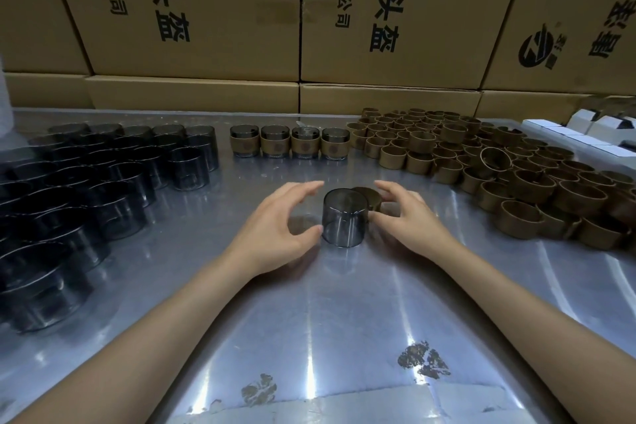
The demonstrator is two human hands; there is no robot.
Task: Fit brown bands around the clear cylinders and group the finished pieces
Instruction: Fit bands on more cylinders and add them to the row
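One smoky clear cylinder (345, 217) stands upright at the middle of the metal table (309, 320). My left hand (275, 234) curves around its left side with the fingers spread, and only the thumb tip touches the cylinder's base. Just behind and right of the cylinder, my right hand (409, 220) pinches a brown band (367, 195) between thumb and fingers. The band is partly hidden by the cylinder. A row of several finished banded cylinders (290, 141) stands at the back centre.
Many bare cylinders (103, 175) crowd the table's left side. A large heap of loose brown bands (499, 165) fills the right side. Stacked cardboard boxes (206, 10) wall off the back, and small white boxes (602, 134) sit at the far right.
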